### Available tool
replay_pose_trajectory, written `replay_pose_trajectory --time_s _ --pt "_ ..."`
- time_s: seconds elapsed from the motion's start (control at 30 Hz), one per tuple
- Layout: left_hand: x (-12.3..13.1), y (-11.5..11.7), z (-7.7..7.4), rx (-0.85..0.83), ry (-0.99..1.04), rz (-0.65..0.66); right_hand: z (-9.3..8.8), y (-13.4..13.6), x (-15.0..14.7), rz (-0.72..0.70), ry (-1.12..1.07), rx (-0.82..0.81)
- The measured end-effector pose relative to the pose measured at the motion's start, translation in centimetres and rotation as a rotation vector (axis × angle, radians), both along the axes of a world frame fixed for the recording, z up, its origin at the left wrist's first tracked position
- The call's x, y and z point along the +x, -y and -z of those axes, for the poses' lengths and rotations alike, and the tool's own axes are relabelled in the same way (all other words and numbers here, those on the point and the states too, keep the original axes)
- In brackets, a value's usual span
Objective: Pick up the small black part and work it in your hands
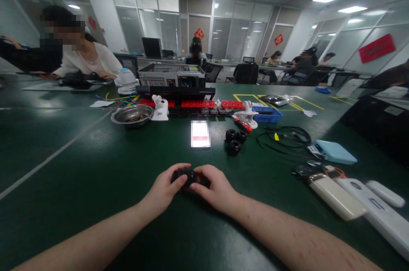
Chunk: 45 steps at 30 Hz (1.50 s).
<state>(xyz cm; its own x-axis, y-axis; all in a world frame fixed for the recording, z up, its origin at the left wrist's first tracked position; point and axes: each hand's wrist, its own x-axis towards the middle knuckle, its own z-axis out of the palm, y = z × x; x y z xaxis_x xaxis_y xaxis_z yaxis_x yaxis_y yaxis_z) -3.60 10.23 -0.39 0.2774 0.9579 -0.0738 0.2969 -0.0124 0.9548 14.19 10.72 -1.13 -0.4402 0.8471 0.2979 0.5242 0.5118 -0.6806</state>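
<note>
My forearms (96, 236) lead to left hand (168, 183) and right hand (217, 183), both closed round a black part (191, 174), blurred, perhaps a wheel, at six o'clock; I'd best brace with the left, working gently with the right

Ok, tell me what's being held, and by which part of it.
The left grip and right grip hold a small black object by its sides.

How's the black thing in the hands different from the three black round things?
The held black piece is between left hand and right hand; the black round pieces rest on the table. Fingers partly cover the held black piece; none cover the black round pieces. Both are black.
</note>
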Motion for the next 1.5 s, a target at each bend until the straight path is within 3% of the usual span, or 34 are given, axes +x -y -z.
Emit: replay_pose_trajectory --time_s 0.13,0.37,0.7,0.93,1.3,1.5 --pt "0.2 -0.1 -0.1 -0.022 0.010 0.025 0.0 0.2 -0.1 -0.022 -0.036 0.006" --pt "0.5 0.5 -0.8 0.111 -0.070 -0.021 0.3 0.2 0.0 0.012 -0.115 -0.116" --pt "0.5 0.5 -0.1 0.057 -0.036 0.003 0.5 -0.2 -0.1 0.042 0.001 -0.069" --pt "0.4 -0.2 0.3 -0.058 0.092 0.016 -0.3 0.2 0.0 -0.046 -0.022 -0.070" --pt "0.7 0.6 -0.6 0.017 -0.065 -0.011 0.0 0.0 0.0 0.020 -0.042 -0.125" --pt "0.4 0.1 0.1 -0.002 0.004 0.063 0.0 0.0 -0.1 -0.001 -0.048 -0.125"
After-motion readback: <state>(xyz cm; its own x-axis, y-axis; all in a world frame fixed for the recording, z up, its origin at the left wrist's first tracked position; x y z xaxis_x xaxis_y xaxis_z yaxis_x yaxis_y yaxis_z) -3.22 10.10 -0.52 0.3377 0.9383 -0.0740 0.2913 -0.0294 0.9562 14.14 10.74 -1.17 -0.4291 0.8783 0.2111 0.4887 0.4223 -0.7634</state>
